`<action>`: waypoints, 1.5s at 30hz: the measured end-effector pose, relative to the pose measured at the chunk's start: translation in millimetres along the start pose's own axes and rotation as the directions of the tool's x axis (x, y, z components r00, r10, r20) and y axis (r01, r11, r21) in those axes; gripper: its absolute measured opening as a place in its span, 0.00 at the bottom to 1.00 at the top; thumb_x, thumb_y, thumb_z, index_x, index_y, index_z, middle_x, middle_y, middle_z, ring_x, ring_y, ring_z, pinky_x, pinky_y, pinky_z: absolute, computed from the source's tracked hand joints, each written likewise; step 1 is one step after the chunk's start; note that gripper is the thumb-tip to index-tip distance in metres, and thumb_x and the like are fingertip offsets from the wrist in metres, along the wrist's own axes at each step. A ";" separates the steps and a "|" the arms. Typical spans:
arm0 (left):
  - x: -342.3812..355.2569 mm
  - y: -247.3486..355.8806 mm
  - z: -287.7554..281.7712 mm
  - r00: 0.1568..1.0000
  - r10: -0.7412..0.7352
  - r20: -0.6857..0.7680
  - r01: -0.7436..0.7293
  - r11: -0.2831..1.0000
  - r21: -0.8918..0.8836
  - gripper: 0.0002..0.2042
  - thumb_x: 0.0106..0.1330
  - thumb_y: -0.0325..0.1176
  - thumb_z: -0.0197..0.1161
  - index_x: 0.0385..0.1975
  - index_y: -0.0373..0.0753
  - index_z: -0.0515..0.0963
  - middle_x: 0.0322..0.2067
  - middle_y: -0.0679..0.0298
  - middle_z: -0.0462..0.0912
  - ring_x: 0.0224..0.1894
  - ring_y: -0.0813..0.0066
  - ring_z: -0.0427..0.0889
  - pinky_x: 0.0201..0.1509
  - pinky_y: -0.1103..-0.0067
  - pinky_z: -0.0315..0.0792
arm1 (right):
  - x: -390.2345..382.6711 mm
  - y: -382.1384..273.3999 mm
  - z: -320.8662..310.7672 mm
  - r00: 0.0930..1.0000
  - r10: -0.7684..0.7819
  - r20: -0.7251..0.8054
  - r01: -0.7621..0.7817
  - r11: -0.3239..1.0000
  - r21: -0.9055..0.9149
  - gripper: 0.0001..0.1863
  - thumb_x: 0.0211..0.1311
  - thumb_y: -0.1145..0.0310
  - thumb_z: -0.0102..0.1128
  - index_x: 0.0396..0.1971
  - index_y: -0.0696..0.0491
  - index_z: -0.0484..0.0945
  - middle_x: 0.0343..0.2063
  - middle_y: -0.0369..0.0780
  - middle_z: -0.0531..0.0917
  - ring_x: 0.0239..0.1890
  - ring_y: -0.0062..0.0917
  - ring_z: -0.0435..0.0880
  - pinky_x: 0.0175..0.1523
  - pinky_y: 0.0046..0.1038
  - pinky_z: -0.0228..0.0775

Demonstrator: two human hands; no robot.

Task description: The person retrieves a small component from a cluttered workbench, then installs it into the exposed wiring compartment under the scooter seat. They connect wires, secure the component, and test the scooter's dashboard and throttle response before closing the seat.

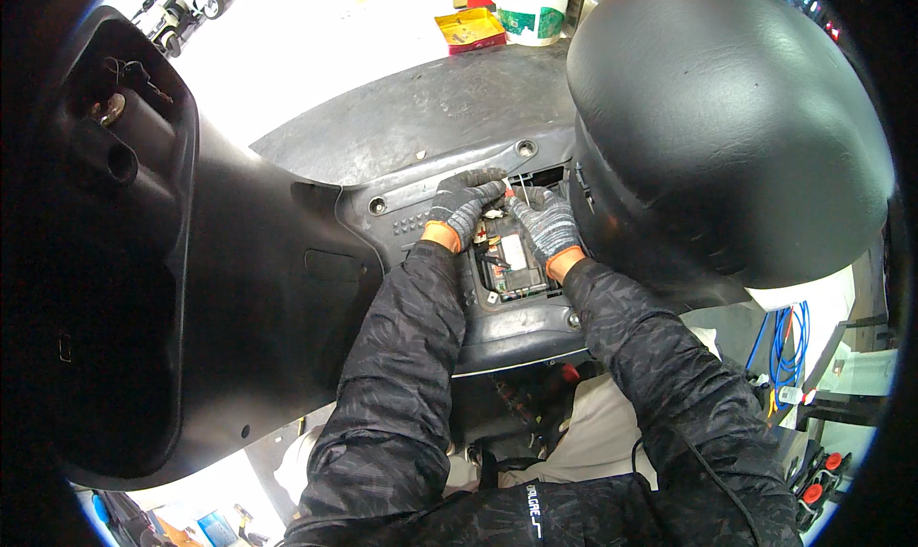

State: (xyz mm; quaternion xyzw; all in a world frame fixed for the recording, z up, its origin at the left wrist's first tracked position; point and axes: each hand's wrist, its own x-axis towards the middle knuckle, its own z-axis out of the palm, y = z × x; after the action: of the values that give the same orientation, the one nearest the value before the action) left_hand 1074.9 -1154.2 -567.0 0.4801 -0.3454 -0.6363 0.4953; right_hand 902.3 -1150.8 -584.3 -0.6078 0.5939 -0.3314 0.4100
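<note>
Both my hands wear grey-black knit gloves with orange cuffs. They meet over an opened compartment [492, 294] in the footboard of a black scooter. My left hand [465, 203] is closed at the upper left of the opening, fingertips pinched together. My right hand [547, 220] is closed too, its fingertips close to the left ones. A small reddish piece shows between the fingertips, too small and covered to name. Below them in the compartment sits a dark battery-like unit with a white label [513, 251], and short wires and connectors [492, 233] lie beside it.
The black scooter seat [717, 126] bulges up on the right; the front leg shield [258, 289] rises on the left. Beyond the footboard [421, 98] stand a white-green bucket [533, 11] and a yellow-red box [469, 31]. Coiled blue hose [789, 346] hangs at the right.
</note>
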 end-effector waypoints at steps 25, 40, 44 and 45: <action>8.0 -13.3 -13.7 0.986 0.154 0.057 -0.164 0.930 0.330 0.13 0.68 0.29 0.67 0.49 0.32 0.85 0.43 0.56 0.90 0.42 0.73 0.87 0.49 0.77 0.81 | -0.3 10.4 12.6 0.995 0.100 -0.004 -0.092 0.932 0.351 0.12 0.70 0.69 0.66 0.49 0.58 0.82 0.38 0.39 0.88 0.37 0.19 0.83 0.45 0.24 0.76; 2.8 -18.1 -8.5 0.983 0.182 0.019 -0.167 0.848 0.503 0.11 0.70 0.27 0.65 0.49 0.32 0.85 0.41 0.58 0.90 0.41 0.75 0.86 0.49 0.77 0.81 | 10.4 26.2 15.7 0.999 0.016 -0.033 -0.007 0.961 0.275 0.12 0.69 0.67 0.68 0.46 0.58 0.85 0.40 0.41 0.89 0.41 0.22 0.84 0.51 0.28 0.75; -3.9 -15.5 -6.5 0.988 0.153 0.019 -0.145 0.876 0.460 0.12 0.70 0.27 0.65 0.50 0.33 0.85 0.41 0.58 0.90 0.40 0.75 0.86 0.48 0.77 0.80 | 5.0 15.7 9.6 1.000 0.003 -0.031 0.001 0.990 0.144 0.13 0.69 0.66 0.68 0.45 0.59 0.85 0.39 0.42 0.89 0.40 0.24 0.85 0.51 0.29 0.75; -5.4 -15.4 -6.2 0.984 0.173 0.030 -0.168 0.872 0.460 0.12 0.70 0.28 0.65 0.50 0.33 0.85 0.41 0.59 0.90 0.40 0.75 0.86 0.47 0.77 0.80 | 3.3 12.4 7.5 0.998 -0.033 -0.049 0.037 0.995 0.089 0.13 0.69 0.65 0.68 0.45 0.59 0.85 0.39 0.43 0.89 0.40 0.24 0.85 0.50 0.29 0.75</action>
State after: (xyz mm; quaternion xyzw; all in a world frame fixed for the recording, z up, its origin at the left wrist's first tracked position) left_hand 1076.5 -1144.7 -581.5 0.5552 -0.5245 -0.4871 0.4235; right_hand 903.6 -1152.8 -598.9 -0.5911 0.5770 -0.3794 0.4169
